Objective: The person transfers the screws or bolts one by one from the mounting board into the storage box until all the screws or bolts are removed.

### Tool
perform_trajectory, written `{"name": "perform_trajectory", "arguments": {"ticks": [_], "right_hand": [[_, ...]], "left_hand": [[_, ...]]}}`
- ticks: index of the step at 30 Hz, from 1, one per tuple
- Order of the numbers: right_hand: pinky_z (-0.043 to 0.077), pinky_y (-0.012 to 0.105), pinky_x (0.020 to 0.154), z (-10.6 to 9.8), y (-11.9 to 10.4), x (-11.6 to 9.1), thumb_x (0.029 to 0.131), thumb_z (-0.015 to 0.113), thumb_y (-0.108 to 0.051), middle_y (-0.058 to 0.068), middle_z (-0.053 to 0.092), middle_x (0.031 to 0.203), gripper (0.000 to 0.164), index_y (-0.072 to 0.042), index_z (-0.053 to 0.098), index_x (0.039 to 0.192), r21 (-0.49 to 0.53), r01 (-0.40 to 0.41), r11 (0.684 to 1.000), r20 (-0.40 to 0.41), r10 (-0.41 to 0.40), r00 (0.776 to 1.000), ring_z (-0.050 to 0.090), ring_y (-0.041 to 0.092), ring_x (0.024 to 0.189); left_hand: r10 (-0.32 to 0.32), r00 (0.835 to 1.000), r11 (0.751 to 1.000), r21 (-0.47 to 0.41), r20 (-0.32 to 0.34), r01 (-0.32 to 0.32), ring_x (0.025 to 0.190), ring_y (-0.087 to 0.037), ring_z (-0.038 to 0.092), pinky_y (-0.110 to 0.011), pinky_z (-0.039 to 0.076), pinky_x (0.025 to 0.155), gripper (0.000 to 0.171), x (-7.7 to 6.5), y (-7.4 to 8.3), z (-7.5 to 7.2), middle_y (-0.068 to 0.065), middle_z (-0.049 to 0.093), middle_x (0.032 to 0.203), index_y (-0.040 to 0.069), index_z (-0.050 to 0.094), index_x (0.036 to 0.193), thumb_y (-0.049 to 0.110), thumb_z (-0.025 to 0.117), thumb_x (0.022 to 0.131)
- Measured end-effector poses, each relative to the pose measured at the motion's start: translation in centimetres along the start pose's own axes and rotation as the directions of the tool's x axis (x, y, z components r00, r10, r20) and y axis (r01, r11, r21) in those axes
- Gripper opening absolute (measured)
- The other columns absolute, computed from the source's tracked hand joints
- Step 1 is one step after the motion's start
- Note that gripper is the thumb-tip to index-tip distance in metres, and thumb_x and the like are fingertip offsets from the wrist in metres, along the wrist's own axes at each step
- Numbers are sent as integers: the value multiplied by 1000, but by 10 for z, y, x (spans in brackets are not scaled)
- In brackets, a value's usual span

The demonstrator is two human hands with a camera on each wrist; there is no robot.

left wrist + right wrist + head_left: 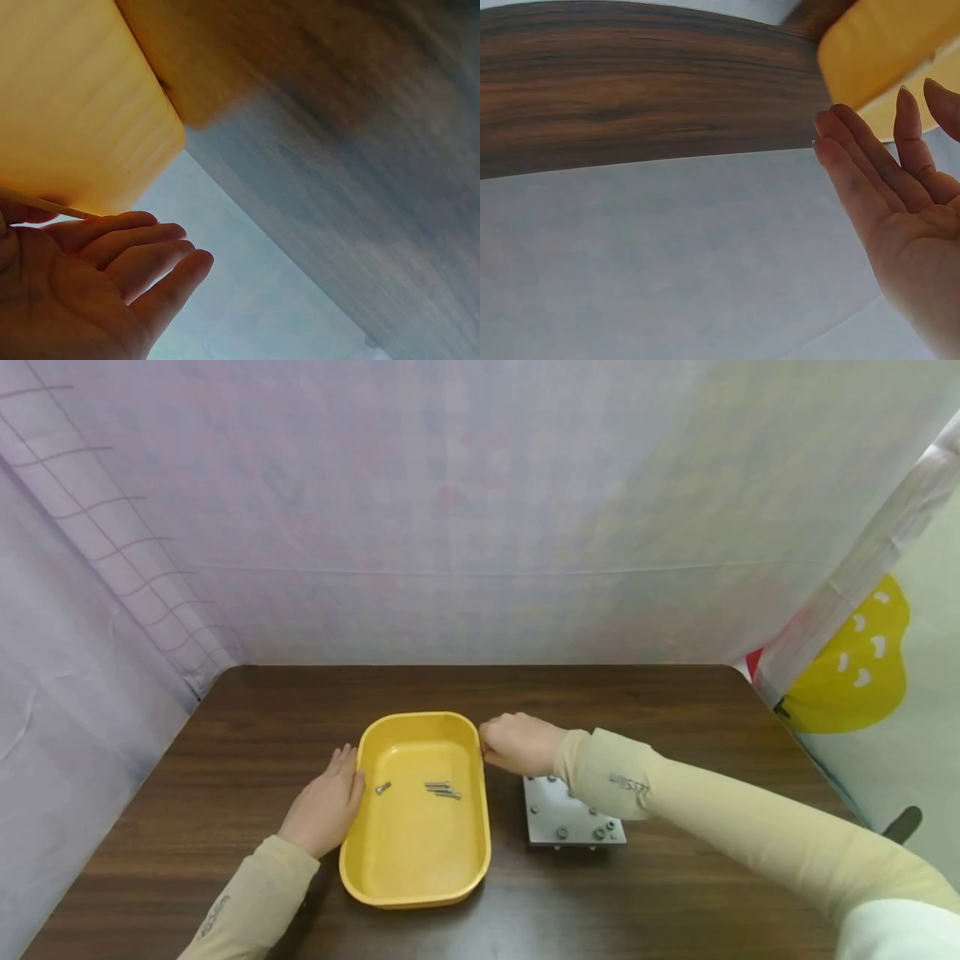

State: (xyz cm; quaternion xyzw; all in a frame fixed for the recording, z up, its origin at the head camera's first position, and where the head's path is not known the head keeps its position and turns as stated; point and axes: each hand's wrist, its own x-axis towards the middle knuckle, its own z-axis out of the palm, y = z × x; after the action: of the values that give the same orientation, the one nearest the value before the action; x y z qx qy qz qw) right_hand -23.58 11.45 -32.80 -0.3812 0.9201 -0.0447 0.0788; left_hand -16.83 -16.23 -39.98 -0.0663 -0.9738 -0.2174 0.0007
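A yellow tray [412, 868] stands on the brown table. Inside it lie a single short screw [383, 787] on the left and a few longer screws [442, 790] bunched to the right. My left hand [324, 802] rests along the tray's left rim, its fingers [161, 281] fairly straight and the thumb near the edge. At the right rim, toward the far corner, is my right hand [522, 743]; the right wrist view has its fingers [855, 176] extended, with index finger and thumb apart. Nothing is seen held in either palm.
A grey metal plate [551, 814] with several bolts lies right of the tray, partly covered by the right forearm [720, 785]. Pale cloth [480, 527] hangs behind the table [675, 885]. A dark rounded object [903, 824] shows beyond the right edge.
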Motion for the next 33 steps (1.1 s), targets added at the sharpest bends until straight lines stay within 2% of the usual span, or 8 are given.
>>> {"name": "perform_trajectory", "arguments": {"ticks": [4, 13, 22, 33], "right_hand": [[53, 27, 63, 1, 8, -7, 92, 65, -11, 0, 60, 76, 9, -9, 62, 84, -10, -14, 1000, -2, 14, 1000, 58, 14, 69], [51, 24, 59, 6, 26, -19, 91, 65, -10, -1, 59, 75, 10, -9, 61, 82, 13, -46, 999, 3, 46, 999, 55, 11, 65], [51, 23, 58, 7, 38, -34, 92, 64, -7, 0, 61, 75, 9, -9, 62, 83, 38, -136, 990, 33, 135, 990, 56, 11, 65], [49, 25, 57, 15, 49, -51, 90, 67, -9, -1, 60, 72, 11, -7, 63, 81, 39, -133, 990, -8, 133, 991, 55, 11, 64]], "left_hand": [[3, 1000, 1000, -2, -8, -3, 144, -43, 31, -56, 30, 116, 52, 1, -1, 1, -29, 33, 154, -12, 35, 146, 21, 35, 106], [8, 1000, 1000, -9, -17, -8, 144, -43, 31, -57, 30, 116, 52, 1, -2, 2, -29, 33, 154, -12, 36, 146, 21, 35, 106], [7, 1000, 1000, -8, -9, -7, 144, -43, 31, -56, 29, 117, 51, 0, -1, -1, -29, 32, 154, -11, 35, 147, 20, 35, 107], [2, 1000, 1000, -16, -5, -2, 145, -42, 30, -56, 29, 117, 52, 0, -2, 1, -28, 32, 155, -12, 34, 147, 21, 35, 107]]}}
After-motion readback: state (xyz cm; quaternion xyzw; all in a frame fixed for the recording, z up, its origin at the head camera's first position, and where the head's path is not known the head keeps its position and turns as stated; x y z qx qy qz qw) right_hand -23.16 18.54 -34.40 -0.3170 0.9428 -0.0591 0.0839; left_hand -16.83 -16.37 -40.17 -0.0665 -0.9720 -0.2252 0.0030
